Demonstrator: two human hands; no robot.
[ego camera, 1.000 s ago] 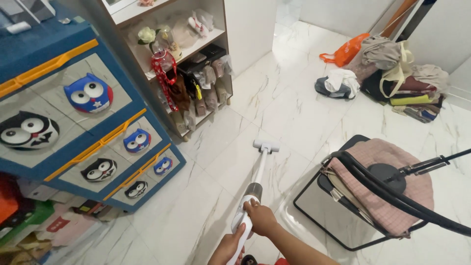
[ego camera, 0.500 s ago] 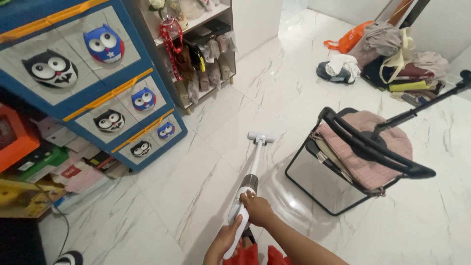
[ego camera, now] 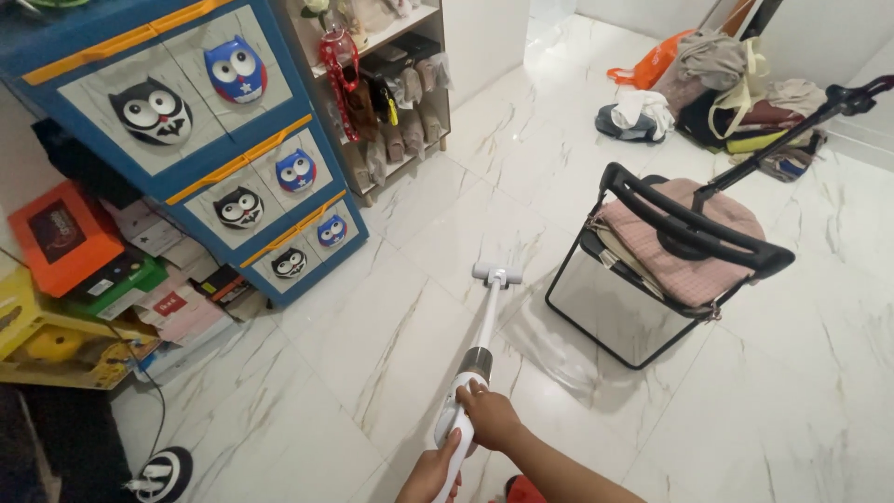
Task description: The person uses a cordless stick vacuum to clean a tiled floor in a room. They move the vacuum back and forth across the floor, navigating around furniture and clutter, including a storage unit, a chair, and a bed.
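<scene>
Vacuuming white marble floor (ego camera: pixel 391 307) with stick vacuum (ego camera: pixel 480 354). Right hand (ego camera: pixel 491 416) wrapped shut around upper body of vacuum; left hand (ego camera: pixel 430 473) lower on handle, at bottom frame edge, closed around it too, fingers partly cut off. Head (ego camera: pixel 496 274) flat on tile, mid-floor, between blue drawers (ego camera: pixel 233 158) and black chair (ego camera: pixel 680 251), apart from both.

To do well: keep head flat and fully seated on tile, steady straight strokes, overlap passes, both hands firm so wand stays in line. Steer wide of chair's thin floor frame; probably easy to snag head there. Work close along drawer base where dust likely gathers.

Surface: glossy, veined tile, reflective, looks hard and smooth, head should glide easily. Room cluttered: open shelf (ego camera: pixel 391 93) with bags behind drawers, stacked boxes (ego camera: pixel 112 279) and papers at left, cable (ego camera: pixel 149 410) and round white gadget on floor lower left, clothes pile (ego camera: pixel 736 93) by far wall, pink cushion (ego camera: pixel 680 251) on chair.
</scene>
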